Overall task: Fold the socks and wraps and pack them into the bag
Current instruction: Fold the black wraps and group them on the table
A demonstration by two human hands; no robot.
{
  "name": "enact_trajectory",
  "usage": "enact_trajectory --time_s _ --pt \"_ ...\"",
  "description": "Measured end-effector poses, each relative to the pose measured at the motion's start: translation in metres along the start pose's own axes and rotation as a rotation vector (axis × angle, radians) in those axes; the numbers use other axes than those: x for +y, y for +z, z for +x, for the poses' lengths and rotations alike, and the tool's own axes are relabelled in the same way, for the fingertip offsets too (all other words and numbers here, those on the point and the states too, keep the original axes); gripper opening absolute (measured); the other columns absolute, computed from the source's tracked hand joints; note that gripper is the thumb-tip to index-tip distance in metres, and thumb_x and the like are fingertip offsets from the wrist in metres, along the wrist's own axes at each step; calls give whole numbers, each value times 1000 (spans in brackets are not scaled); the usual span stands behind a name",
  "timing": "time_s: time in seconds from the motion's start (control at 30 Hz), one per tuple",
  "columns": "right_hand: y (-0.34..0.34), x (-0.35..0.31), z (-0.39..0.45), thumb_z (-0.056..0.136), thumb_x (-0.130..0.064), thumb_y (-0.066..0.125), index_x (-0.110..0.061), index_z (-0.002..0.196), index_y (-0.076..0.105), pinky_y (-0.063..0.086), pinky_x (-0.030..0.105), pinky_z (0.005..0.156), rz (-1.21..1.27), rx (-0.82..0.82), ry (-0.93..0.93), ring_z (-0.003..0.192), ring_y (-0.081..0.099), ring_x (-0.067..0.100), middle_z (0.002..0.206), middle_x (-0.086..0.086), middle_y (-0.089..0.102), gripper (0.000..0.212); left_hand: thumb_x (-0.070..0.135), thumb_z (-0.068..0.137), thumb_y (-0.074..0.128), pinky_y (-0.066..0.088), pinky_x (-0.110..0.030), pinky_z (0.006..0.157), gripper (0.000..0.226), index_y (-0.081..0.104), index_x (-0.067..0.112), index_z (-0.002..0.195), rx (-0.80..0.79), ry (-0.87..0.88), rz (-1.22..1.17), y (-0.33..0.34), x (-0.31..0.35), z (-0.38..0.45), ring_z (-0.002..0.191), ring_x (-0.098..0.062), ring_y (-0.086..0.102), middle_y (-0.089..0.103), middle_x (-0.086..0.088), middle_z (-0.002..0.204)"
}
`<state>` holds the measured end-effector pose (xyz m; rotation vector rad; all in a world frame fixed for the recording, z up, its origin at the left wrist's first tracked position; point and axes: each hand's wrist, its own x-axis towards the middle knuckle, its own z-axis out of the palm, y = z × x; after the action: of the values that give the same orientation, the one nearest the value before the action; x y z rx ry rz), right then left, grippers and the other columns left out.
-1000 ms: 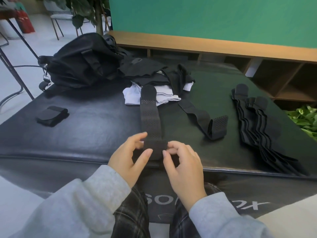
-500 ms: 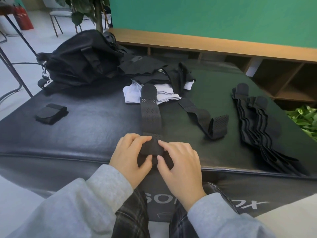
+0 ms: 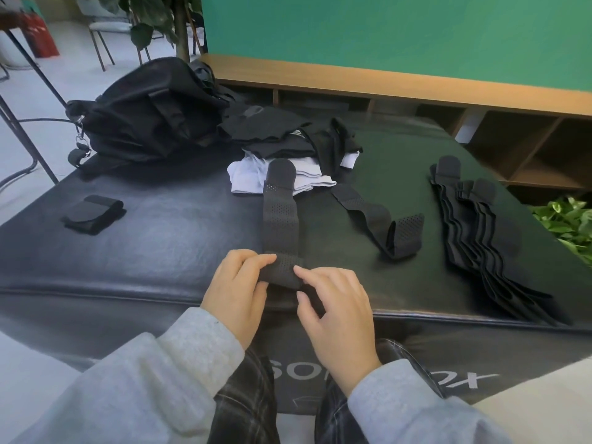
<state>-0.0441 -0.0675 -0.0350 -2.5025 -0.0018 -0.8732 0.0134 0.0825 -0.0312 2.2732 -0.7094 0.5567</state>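
A long black perforated wrap (image 3: 280, 219) lies stretched away from me on the black padded mat (image 3: 160, 251). Its near end is rolled into a small fold. My left hand (image 3: 235, 290) grips that rolled end, fingers curled over its top. My right hand (image 3: 336, 302) touches the roll's right side with its fingertips. Another loose wrap (image 3: 378, 225) lies to the right, and a stack of several wraps (image 3: 474, 238) sits further right. One folded wrap (image 3: 93, 214) rests at the left. White socks (image 3: 253, 177) and black socks (image 3: 288, 139) are piled beside the black bag (image 3: 150, 116).
A wooden shelf unit (image 3: 480, 123) runs behind the mat under a green wall. A potted plant (image 3: 570, 219) sits at the right, chairs and a metal stand (image 3: 28, 100) at the left. The mat's front edge is just below my hands.
The rolled end of the wrap has advanced a little away from me. My hands moved forward with it, going from pinching the end to curling over the roll.
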Motion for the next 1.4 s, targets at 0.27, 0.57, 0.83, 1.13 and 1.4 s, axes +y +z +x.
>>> enact_trajectory --time_s 0.27,0.57,0.83,1.13,1.4 --pt "-6 0 0 91 -34 46 -26 111 61 40 19 87 142 0 7 103 50 3 108 -13 59 27 -11 73 67 31 -14 95 49 48 21 105 34 1 -67 1 -2 0 102 -9 46 48 -7 116" --pt "-7 -3 0 87 -41 44 -36 102 57 36 9 84 233 -19 106 99 48 -12 98 -35 53 21 22 87 51 43 -19 86 18 55 23 105 -14 -21 -142 -7 8 0 94 -9 54 60 3 100" --pt "-6 -2 -1 85 -36 54 -40 77 40 49 26 77 318 -8 162 91 54 -2 94 -35 54 16 2 81 66 36 2 72 47 36 38 87 56 -245 -292 -11 20 -3 85 16 54 55 17 81" --pt "-7 0 2 86 -31 49 -29 98 63 44 18 79 183 -8 10 93 53 -2 94 -23 59 18 10 77 72 42 -23 82 35 48 27 97 -66 -226 -169 -9 15 -1 88 -11 53 51 6 92" --pt "-6 2 2 84 -35 48 -29 105 63 39 13 80 127 -41 25 97 51 -2 97 -29 50 27 14 76 74 44 -31 86 44 58 11 117 -111 -150 -65 -11 16 2 97 -16 54 48 12 96"
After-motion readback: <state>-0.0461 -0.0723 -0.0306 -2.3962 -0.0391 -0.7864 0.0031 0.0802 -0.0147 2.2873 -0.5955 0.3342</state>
